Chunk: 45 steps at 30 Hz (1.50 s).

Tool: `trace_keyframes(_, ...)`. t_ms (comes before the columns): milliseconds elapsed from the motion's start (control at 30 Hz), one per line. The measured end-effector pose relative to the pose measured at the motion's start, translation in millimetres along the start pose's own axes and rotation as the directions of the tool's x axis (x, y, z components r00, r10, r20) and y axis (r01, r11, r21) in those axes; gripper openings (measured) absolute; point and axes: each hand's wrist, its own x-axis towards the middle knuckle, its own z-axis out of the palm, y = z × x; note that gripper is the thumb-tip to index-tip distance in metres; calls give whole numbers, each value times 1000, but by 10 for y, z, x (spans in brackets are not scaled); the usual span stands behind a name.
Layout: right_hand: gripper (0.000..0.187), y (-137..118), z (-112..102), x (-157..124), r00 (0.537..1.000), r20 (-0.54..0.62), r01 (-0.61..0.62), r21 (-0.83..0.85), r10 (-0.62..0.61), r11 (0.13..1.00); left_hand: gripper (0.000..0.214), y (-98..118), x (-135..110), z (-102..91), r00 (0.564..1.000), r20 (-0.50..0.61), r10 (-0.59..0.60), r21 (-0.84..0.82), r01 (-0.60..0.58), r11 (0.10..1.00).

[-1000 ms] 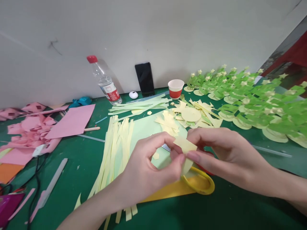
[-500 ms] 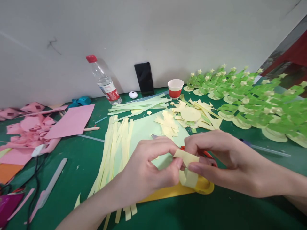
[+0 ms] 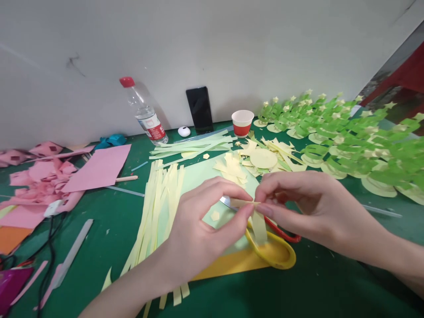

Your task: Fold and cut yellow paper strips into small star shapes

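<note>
Both my hands meet over the middle of the green table. My left hand (image 3: 202,229) pinches one end of a pale yellow paper strip (image 3: 259,226) between thumb and forefinger. My right hand (image 3: 304,207) pinches the same strip from the right, thumb against forefinger. The strip's free end hangs down over the yellow and red handles of a pair of scissors (image 3: 276,249) lying on a pale green sheet (image 3: 202,176). A fan of cut yellow strips (image 3: 159,203) lies just left of my left hand.
Yellow scraps and a paper disc (image 3: 264,158) lie behind my hands. Green paper trees (image 3: 351,132) fill the right side. A water bottle (image 3: 144,112), phone (image 3: 199,109) and red cup (image 3: 242,122) stand by the wall. Pink paper (image 3: 99,168) and a ruler (image 3: 71,254) lie left.
The strip has been turned and pulled flatter between my fingers; its free end now hangs straight down. Both hands rose slightly, uncovering more of the scissors' handles.
</note>
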Motion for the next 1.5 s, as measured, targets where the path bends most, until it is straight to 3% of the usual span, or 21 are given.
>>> trace_keyframes(100, 16, 5, 11, -16, 1000, -8, 23, -81, -24, 996, 11, 4, 1, 10, 1000, -3, -13, 43, 13, 999)
trace_keyframes(233, 19, 25, 10, -35, 999, -5, 40, -129, -41, 991, 11, 14, 15, -8, 986, 73, -152, 14, 152, 988)
trace_keyframes(433, 16, 46, -24, -13, 999, 35, -31, 39, 30, 999, 14, 35, 50, -51, 938, 142, -317, -34, 325, 945)
trace_keyframes(600, 14, 50, -29, 6, 997, 19, -79, 110, 77, 991, 9, 38, 76, -31, 949, 106, -296, -30, 301, 953)
trace_keyframes(733, 14, 42, -56, 8, 995, 72, -64, 26, 62, 998, 12, 29, 76, -23, 952, 94, -291, -66, 297, 953)
trace_keyframes(900, 15, 9, -110, 5, 979, 180, -59, -187, 93, 981, 11, 10, 60, -27, 940, 165, -300, -84, 316, 945)
trace_keyframes(1100, 21, -21, -157, 1, 967, 229, -73, -188, 116, 980, 26, 5, 111, -47, 926, 264, -270, -251, 336, 908)
trace_keyframes(1200, 21, 6, -159, 4, 975, 211, -29, -195, 71, 980, 23, 0, 115, -35, 914, 305, -269, -194, 336, 922)
trace_keyframes(1333, 27, 28, -125, 7, 977, 211, 13, -260, 43, 966, 25, -15, 91, -18, 926, 268, -267, -122, 307, 944)
trace_keyframes(1500, 23, 21, -91, 19, 985, 173, 5, -103, 13, 995, 19, -14, 87, -4, 928, 277, -248, -144, 296, 944)
